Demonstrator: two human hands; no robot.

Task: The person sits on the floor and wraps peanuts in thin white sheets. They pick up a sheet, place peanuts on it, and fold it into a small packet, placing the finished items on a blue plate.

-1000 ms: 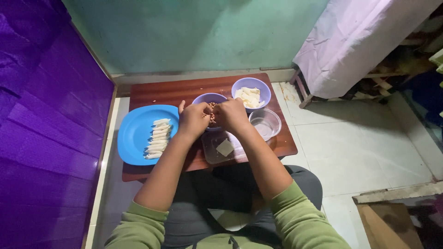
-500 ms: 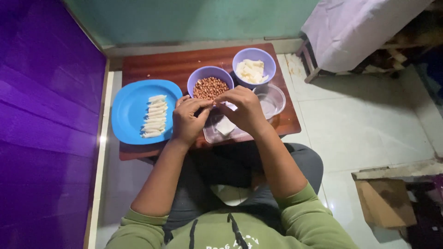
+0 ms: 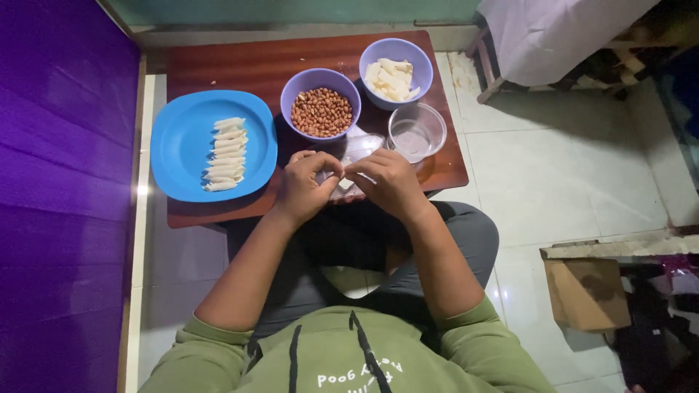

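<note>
My left hand [image 3: 306,185] and my right hand [image 3: 384,182] meet at the near edge of a low wooden table [image 3: 240,62], fingertips pinched together on a small white pastry wrapper [image 3: 336,175]. Under the hands lies a clear tray [image 3: 360,145] with a wrapper scrap on it. Just beyond stands a purple bowl of peanuts [image 3: 321,110]. A second purple bowl [image 3: 396,73] holds white wrapper pieces. On the left a blue plate [image 3: 182,156] carries a row of several rolled white pastries [image 3: 225,153].
A clear glass bowl of water [image 3: 416,131] stands right of the tray. A purple wall [image 3: 58,182] runs along the left. White floor tiles [image 3: 553,175] lie to the right, with a cloth-covered piece of furniture [image 3: 553,33] at top right and a cardboard box [image 3: 586,291] lower right.
My hands have drawn back from over the peanut bowl toward the table's near edge, still pinched together on the wrapper. The view has tilted down toward my lap.
</note>
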